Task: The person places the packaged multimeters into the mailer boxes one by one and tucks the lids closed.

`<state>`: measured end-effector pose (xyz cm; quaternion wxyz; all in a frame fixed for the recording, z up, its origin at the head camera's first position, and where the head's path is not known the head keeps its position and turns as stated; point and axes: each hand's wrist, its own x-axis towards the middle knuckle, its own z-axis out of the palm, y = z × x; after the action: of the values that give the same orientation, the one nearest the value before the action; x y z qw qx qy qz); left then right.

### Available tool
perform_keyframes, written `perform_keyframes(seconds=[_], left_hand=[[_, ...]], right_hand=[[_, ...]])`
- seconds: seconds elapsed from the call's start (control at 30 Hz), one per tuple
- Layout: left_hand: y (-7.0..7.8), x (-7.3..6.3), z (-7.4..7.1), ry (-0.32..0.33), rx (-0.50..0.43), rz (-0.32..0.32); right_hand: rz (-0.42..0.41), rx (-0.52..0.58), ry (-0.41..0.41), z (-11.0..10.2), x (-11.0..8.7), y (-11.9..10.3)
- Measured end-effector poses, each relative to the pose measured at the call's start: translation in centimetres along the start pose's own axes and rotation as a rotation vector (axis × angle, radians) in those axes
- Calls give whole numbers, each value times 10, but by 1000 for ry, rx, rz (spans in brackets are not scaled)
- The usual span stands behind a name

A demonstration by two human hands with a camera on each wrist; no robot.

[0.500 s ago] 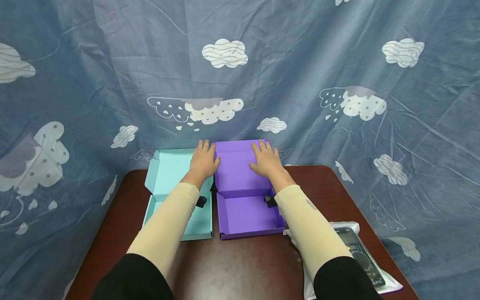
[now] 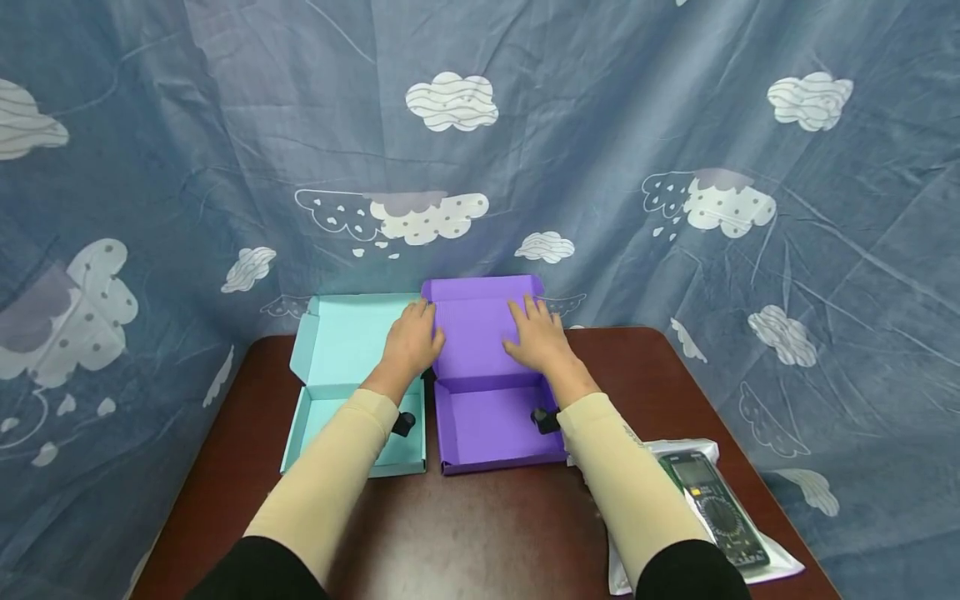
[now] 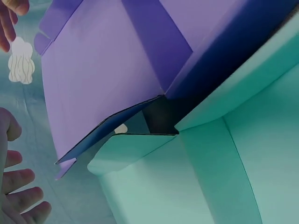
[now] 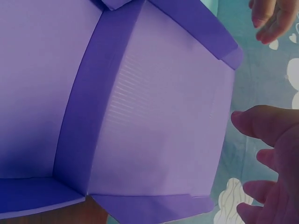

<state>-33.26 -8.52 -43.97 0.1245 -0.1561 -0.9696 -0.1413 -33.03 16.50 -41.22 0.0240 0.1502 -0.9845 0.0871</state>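
A purple cardboard box (image 2: 495, 425) stands with its lid (image 2: 474, 337) raised at the back. Left of it is a teal cardboard box (image 2: 352, 337), its lid also up. My left hand (image 2: 410, 340) hovers above the gap between the two lids, with fingers spread in the left wrist view and nothing in them. Over the right side of the purple lid is my right hand (image 2: 542, 340). The right wrist view shows its loosely bent fingers (image 4: 259, 122) apart from the lid's far edge. Both boxes look bare inside where they show.
At the right, a multimeter (image 2: 716, 508) in a white plastic bag (image 2: 780, 567) lies partly under my right forearm. The brown table (image 2: 465, 533) backs onto a blue cloud-print curtain (image 2: 585, 150).
Both hands have drawn back a little toward me, and the right one has shifted slightly right. More of the purple lid's top flap shows, with its corners in sight.
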Motion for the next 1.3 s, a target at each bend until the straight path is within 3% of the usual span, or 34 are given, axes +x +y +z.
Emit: perform_keyframes(seconds=[0.7, 0.9, 1.07, 1.3], left_hand=[[5, -46, 36, 273, -31, 178], [12, -60, 48, 332, -67, 178], [17, -71, 57, 289, -95, 123], [24, -81, 66, 144, -117, 59]], right_hand=[[62, 158, 10, 15, -49, 21], [91, 204, 36, 25, -71, 31], [114, 213, 45, 34, -90, 36], [166, 228, 29, 47, -121, 45]])
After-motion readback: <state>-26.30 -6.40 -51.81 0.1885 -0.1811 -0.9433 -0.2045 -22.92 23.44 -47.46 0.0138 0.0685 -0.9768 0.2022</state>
